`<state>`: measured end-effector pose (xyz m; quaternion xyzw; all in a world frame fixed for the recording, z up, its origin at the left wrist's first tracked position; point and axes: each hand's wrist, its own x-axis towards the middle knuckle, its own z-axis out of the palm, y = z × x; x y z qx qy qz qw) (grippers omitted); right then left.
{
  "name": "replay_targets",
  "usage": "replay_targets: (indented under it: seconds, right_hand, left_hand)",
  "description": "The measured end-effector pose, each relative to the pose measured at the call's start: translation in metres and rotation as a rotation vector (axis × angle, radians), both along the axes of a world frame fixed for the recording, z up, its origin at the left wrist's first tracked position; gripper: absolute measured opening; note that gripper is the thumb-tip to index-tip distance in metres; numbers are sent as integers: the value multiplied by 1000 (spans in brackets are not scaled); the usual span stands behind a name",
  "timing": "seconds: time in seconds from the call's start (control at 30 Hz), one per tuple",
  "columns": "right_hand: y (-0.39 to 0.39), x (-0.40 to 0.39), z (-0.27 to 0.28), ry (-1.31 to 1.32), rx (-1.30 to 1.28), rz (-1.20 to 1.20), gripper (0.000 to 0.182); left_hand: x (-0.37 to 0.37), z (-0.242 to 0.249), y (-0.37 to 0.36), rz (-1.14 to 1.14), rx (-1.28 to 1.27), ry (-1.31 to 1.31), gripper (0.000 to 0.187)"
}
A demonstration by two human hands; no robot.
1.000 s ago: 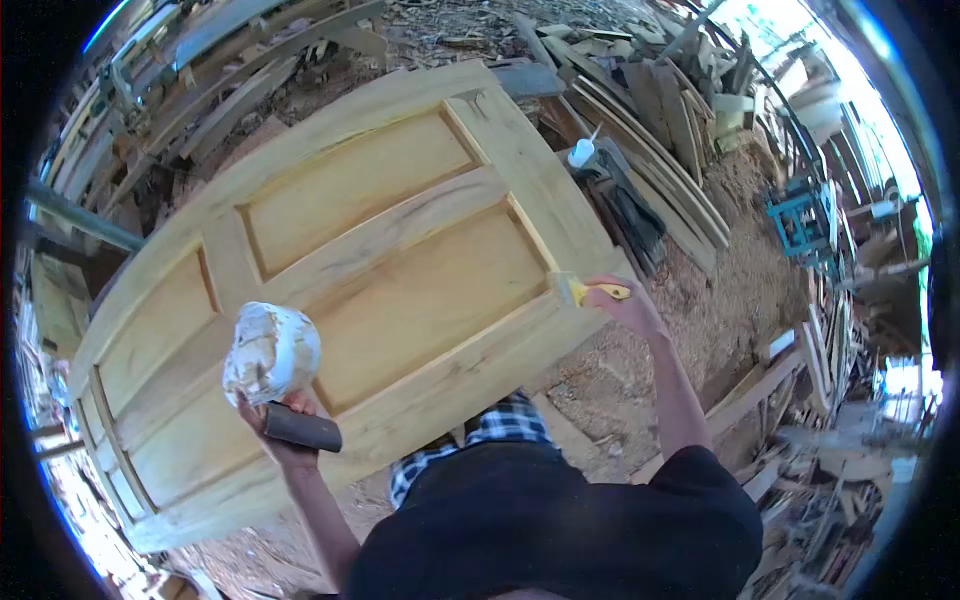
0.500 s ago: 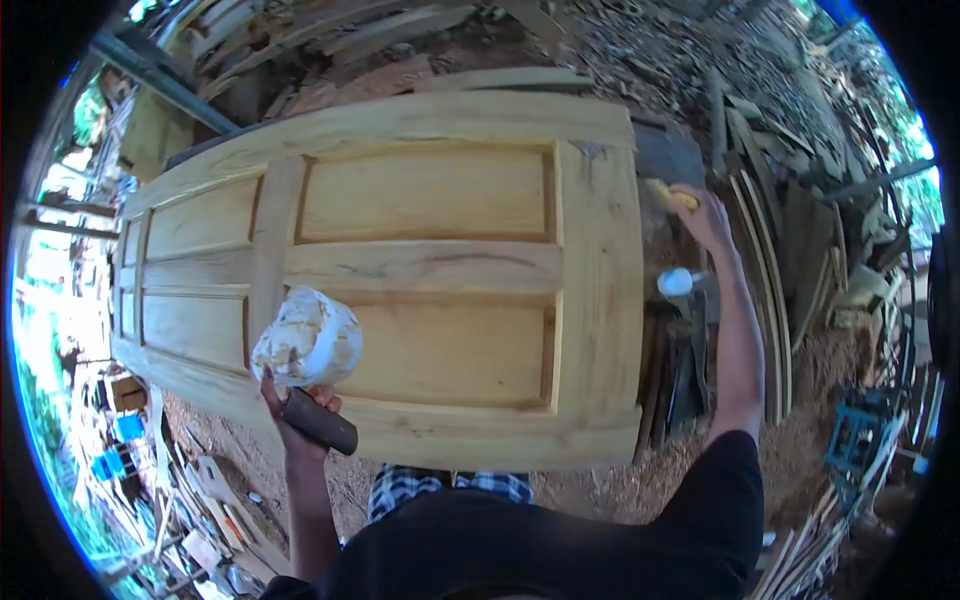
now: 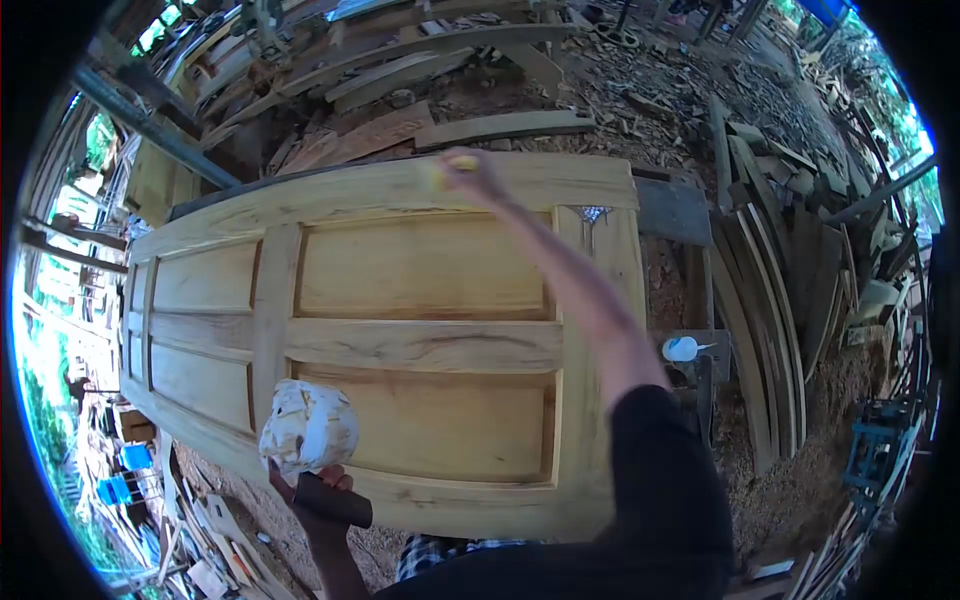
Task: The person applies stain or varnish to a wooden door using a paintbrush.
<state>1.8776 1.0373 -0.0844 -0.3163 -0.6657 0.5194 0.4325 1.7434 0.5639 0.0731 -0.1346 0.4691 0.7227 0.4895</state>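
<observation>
A large pale wooden panel door lies flat in front of me. My left hand, at its near edge, is closed round a dark brown cylinder and also supports a white tub smeared with cream and brown stains. My right hand reaches across to the far rail of the door. Its fingers are closed on a small yellow tool, whose kind is blurred by motion. A dark, shiny patch shows on the wood near the far right corner.
A small white bottle lies on a support just right of the door. Long boards are stacked further right. Wood scraps cover the ground beyond the door. A metal pole slants in at upper left.
My right hand has swung left with the yellow tool, from beyond the door's right end to its far rail. The view has shifted, so the door and tub appear lower.
</observation>
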Motion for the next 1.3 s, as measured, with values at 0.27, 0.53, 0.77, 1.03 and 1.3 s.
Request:
replay_targets:
  seconds: [0.27,0.53,0.77,1.03,1.3]
  right_hand:
    - [70,74,-76,-21,-624,-63,34]
    - [68,313,11,-1319,487,-878,28]
    - [78,190,-17,-318,-340,-333,27]
    - [70,289,7,-1181,459,-861,24]
    - [79,-25,-77,-9,54,-320,22]
  left_hand:
    - [-6,-12,-20,23,18,-10,66]
    - [-19,-18,-31,10,-40,27,62]
    - [2,-1,-12,-6,10,18,53]
    - [-11,-14,-41,112,-59,-34,56]
    - [8,-8,-13,-46,35,-13,64]
